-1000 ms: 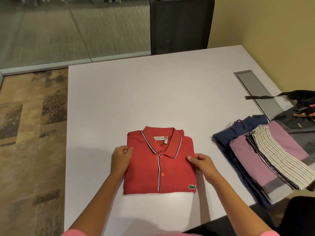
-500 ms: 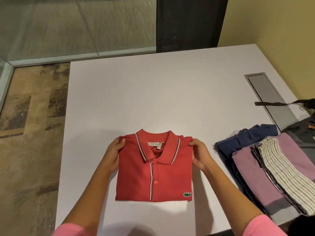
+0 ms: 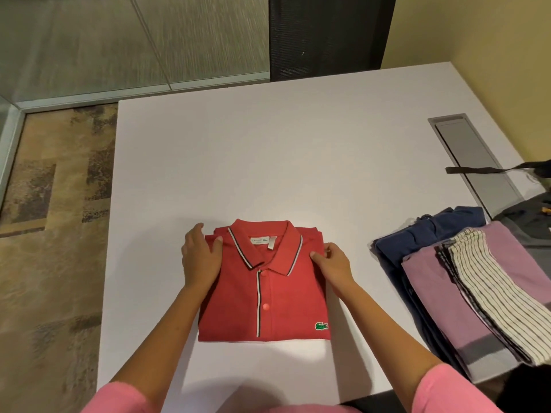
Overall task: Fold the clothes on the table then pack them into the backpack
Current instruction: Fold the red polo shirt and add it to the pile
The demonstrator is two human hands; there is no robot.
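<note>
Folded red cotton polo shirt [image 3: 268,296]: flat near white table's [image 3: 298,162] front edge | left hand [image 3: 200,260]: grasping shirt's left shoulder edge | right hand [image 3: 332,263]: pinching right shoulder fold | folded clothes stack [image 3: 465,281]: right edge.

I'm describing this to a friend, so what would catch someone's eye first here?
The folded red polo shirt lies at the near middle of the white table, the left hand and right hand at its shoulders. A stack of folded clothes, striped piece on top, sits to its right.
</note>
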